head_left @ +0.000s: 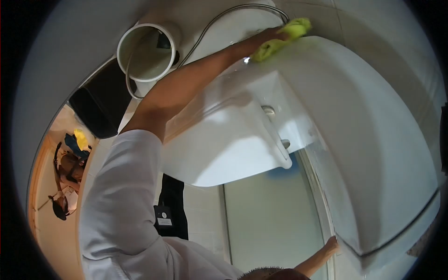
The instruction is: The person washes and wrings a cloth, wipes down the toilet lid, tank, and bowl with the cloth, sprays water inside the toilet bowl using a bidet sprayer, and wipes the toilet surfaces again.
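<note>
My left hand [281,34] is closed on a yellow-green cloth [270,49], which lies against the near end of a large white glossy fixture [368,116]. Bunched cloth hides most of the fingers. At the bottom right, my right hand [331,244] touches the lower edge of the same fixture; its fingers are too small and hidden to read. Between the arms is a white toilet-like seat or lid [219,149] with metal hinge fittings [268,110].
A white bucket [176,42] with a hose [219,16] stands at the upper left, beside a black bin [100,100]. A frosted panel [270,219] lies below the seat. Another person [70,168] shows through an opening at the far left.
</note>
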A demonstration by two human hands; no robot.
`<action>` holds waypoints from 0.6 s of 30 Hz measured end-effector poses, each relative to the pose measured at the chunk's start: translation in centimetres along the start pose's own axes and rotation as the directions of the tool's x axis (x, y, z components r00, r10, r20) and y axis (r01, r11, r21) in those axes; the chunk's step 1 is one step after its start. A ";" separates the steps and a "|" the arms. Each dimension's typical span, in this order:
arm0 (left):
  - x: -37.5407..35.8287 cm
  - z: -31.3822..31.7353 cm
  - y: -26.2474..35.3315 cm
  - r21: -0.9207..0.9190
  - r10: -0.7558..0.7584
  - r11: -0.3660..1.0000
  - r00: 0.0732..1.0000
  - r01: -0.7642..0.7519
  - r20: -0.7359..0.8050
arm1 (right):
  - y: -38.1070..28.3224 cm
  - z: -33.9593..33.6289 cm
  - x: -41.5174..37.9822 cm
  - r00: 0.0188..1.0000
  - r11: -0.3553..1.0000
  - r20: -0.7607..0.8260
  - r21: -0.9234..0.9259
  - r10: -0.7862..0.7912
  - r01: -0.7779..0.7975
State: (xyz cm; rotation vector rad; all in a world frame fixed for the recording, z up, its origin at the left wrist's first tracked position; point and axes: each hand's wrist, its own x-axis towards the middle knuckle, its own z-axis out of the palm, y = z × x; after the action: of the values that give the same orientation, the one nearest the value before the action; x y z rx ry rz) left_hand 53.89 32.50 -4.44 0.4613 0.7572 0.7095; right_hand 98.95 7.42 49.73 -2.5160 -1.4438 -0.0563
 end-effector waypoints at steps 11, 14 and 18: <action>-10.7 -9.9 -14.5 -0.152 -0.484 0.875 0.808 0.460 -0.336 | 0.1 -0.9 0.9 1.000 0.999 0.018 -0.042 -0.009 0.010; -10.6 0.9 -0.8 0.285 0.047 0.959 0.981 0.008 -0.186 | 0.1 -0.6 0.7 1.000 0.999 0.014 -0.047 0.002 -0.001; -5.7 3.6 2.6 0.307 0.156 0.946 0.975 -0.101 -0.161 | 0.1 -0.3 0.9 0.999 0.997 0.036 -0.077 -0.001 0.004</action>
State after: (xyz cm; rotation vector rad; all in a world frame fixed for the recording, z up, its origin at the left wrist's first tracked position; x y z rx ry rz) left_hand 52.59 29.72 2.12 0.7323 1.0214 0.7707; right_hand 99.50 8.03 50.13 -2.5890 -1.4861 -0.0689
